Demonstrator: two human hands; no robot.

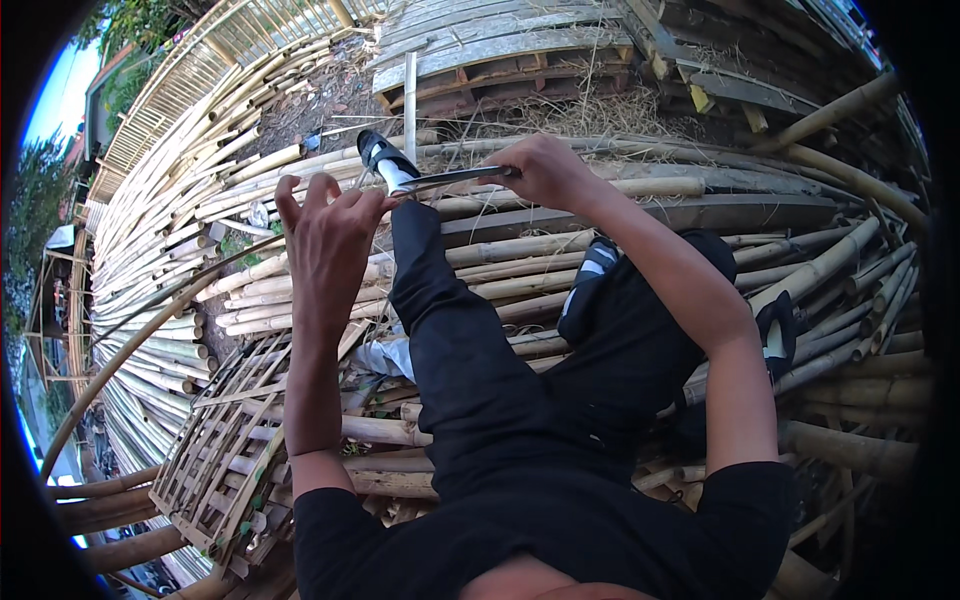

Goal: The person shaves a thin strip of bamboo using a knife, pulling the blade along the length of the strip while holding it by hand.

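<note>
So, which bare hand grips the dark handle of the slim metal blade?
The right hand, closed around the dark handle; the left hand is near the opposite end of the blade.

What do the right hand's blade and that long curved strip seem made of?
Blade: probably metal, smooth, dark grey with a slight sheen. Curved strip: looks like split bamboo, matte tan, bending in a long arc; plain wood is possible.

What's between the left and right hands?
A thin, dark, blade-like piece spans the gap from the right hand toward the left hand; a sandalled foot shows beyond its left end. Seen in the head view.
</note>
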